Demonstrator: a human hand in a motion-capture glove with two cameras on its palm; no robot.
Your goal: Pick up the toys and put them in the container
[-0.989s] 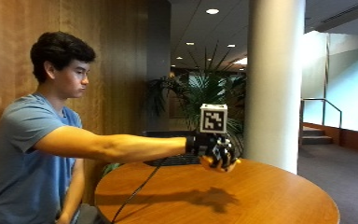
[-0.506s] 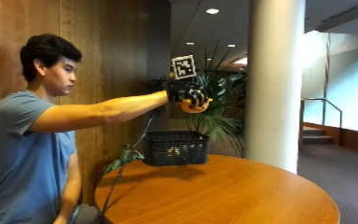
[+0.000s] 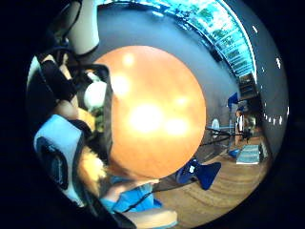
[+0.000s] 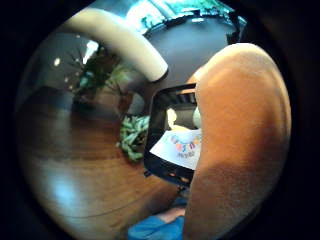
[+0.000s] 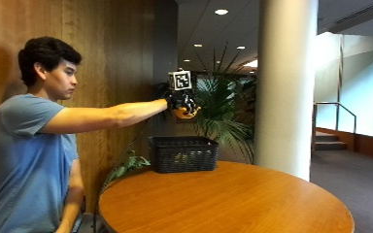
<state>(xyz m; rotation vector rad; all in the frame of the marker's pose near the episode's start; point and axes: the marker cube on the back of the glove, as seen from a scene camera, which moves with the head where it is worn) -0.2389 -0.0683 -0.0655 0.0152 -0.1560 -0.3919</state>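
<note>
Your right hand [image 5: 182, 104] is curling fingers around 1 orange plush toy [image 5: 185, 114], hovering at 12 o'clock above the basket [image 5: 182, 154]; it's looking soft, light, squeezable anywhere.

The black basket [image 5: 182, 154] stands at the round table's [image 5: 238, 204] back edge, its open top unblocked; the gloved right hand [image 5: 181, 103] with its orange toy [image 5: 185, 114] hangs well above it. Plant leaves [image 5: 222, 109] crowd just behind. Inside, toys and a printed card [image 4: 181, 146] seem to fill part of the floor.
</note>
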